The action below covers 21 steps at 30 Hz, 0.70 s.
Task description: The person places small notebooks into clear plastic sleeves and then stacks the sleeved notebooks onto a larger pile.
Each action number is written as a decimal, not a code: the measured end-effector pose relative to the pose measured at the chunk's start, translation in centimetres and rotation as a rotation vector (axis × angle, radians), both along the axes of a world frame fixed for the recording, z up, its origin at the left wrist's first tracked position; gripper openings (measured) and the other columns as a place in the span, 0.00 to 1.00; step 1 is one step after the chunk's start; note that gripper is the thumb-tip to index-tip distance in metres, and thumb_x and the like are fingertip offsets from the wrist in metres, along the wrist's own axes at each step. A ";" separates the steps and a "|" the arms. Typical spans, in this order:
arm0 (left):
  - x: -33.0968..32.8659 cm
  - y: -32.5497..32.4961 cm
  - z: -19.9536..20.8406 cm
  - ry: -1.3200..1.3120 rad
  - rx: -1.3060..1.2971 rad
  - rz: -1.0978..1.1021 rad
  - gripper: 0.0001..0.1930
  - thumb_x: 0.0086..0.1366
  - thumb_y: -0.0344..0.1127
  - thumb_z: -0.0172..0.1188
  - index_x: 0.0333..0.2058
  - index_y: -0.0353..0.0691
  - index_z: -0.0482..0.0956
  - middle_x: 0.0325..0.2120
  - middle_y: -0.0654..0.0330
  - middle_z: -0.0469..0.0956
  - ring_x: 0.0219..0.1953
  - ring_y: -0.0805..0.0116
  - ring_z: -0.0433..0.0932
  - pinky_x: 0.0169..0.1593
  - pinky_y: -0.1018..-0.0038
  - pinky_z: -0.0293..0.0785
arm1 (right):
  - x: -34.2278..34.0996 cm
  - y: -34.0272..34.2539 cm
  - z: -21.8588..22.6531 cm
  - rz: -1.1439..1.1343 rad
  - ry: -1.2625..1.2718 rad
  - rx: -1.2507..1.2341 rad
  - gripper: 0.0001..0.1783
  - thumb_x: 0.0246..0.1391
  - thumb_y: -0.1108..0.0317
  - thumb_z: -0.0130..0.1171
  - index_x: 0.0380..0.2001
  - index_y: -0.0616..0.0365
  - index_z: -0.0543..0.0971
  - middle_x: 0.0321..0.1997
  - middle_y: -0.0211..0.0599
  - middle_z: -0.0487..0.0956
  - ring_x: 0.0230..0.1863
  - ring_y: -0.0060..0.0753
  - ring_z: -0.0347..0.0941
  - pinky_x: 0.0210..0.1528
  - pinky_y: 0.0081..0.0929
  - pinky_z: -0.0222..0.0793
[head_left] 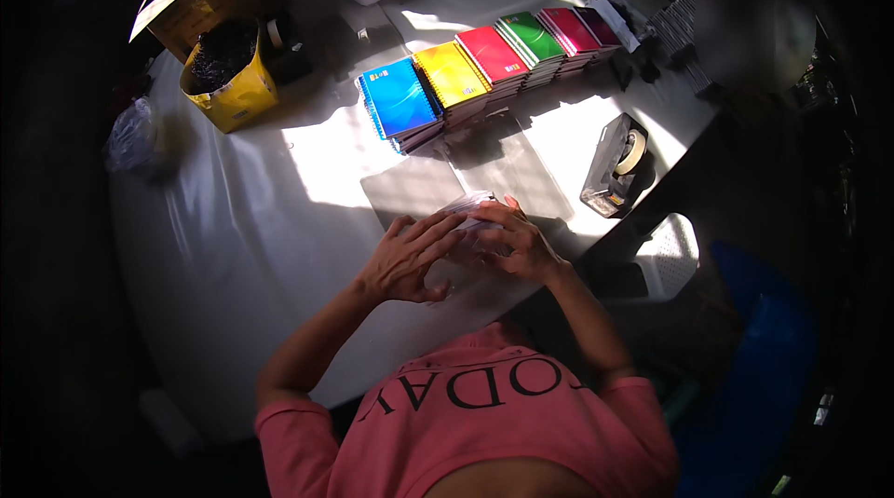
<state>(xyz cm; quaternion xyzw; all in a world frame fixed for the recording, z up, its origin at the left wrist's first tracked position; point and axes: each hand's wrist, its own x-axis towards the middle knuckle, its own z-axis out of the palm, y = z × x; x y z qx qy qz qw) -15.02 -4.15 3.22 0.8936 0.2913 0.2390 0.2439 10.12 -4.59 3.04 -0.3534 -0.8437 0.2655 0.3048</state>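
A small packet in clear, shiny plastic lies between my hands near the table's front edge; its contents are mostly hidden. My left hand is open, fingers stretched out and thumb apart, with its fingertips at the packet's left side. On the other side, my right hand bends its fingers over the packet's right end and grips it. Beneath and beyond lies a grey, flat sheet or board. Past it stands a row of stacked spiral notebooks, including a blue one, a yellow one and a red one.
A black tape dispenser with a tape roll stands at the right table edge. At left are a yellow container with dark contents and a cardboard box. A white perforated plastic piece sits below the right edge.
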 end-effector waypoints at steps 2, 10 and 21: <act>0.3 0.7 1.3 0.138 -0.006 -0.036 0.43 0.45 0.54 0.63 0.62 0.58 0.58 0.63 0.66 0.57 0.60 0.64 0.61 0.52 0.51 0.58 | 0.3 -0.1 0.0 -0.002 -0.040 0.019 0.24 0.38 0.70 0.68 0.44 0.41 0.78 0.60 0.28 0.67 0.64 0.36 0.60 0.64 0.60 0.47; 0.1 1.3 3.1 0.429 0.106 0.050 0.45 0.38 0.62 0.64 0.60 0.75 0.60 0.64 0.71 0.54 0.67 0.53 0.40 0.58 0.38 0.38 | 0.3 -0.6 1.1 0.046 -0.272 0.114 0.26 0.44 0.69 0.64 0.48 0.31 0.76 0.65 0.33 0.60 0.67 0.38 0.54 0.66 0.58 0.42; 0.0 2.0 3.5 0.466 -0.013 0.051 0.47 0.30 0.54 0.73 0.55 0.83 0.63 0.66 0.64 0.50 0.68 0.48 0.35 0.58 0.33 0.29 | 15.5 -1.8 -5.9 -1.446 0.437 -0.222 0.22 0.55 0.58 0.57 0.49 0.57 0.69 0.43 0.31 0.71 0.38 0.18 0.65 0.31 0.16 0.63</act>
